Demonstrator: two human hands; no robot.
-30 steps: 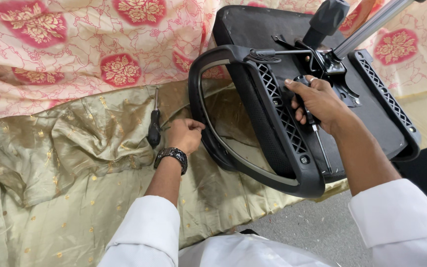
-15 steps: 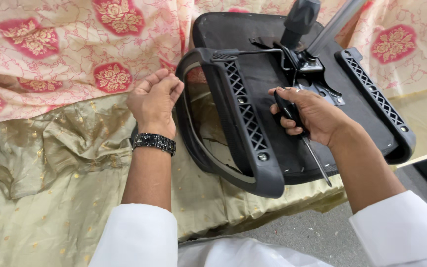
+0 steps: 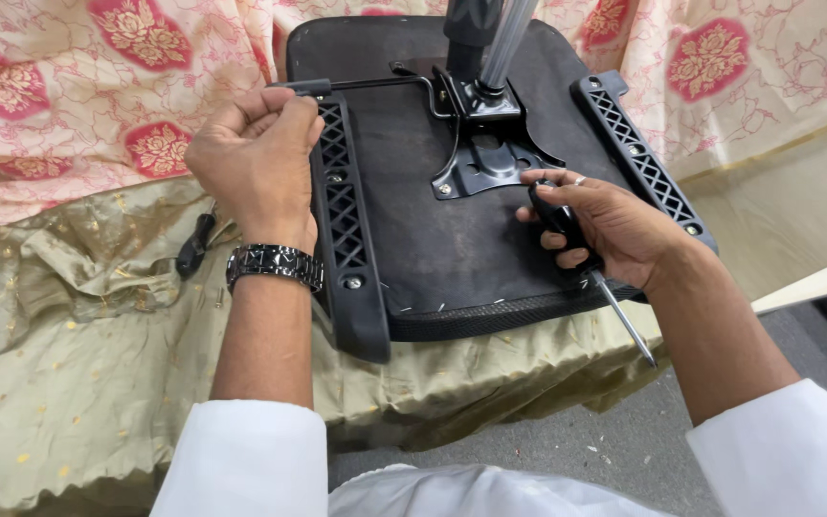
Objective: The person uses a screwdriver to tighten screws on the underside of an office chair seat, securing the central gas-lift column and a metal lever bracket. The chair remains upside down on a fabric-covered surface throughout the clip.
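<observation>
Bracing upturned chair seat (image 3: 433, 239), centre frame: left hand (image 3: 256, 158) clenched on armrest bracket (image 3: 342, 220); right hand (image 3: 614, 225) grips screwdriver (image 3: 576, 244), tip parked off-edge, lower right

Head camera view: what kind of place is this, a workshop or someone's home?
Hard to say; probably a makeshift workbench in a home or small shop. An upturned office chair seat lies on a table draped in gold cloth and floral fabric, and the right hand holds a screwdriver.

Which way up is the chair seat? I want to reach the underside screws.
Upside down: the chair seat shows its black mounting plate and gas cylinder pointing up.
</observation>
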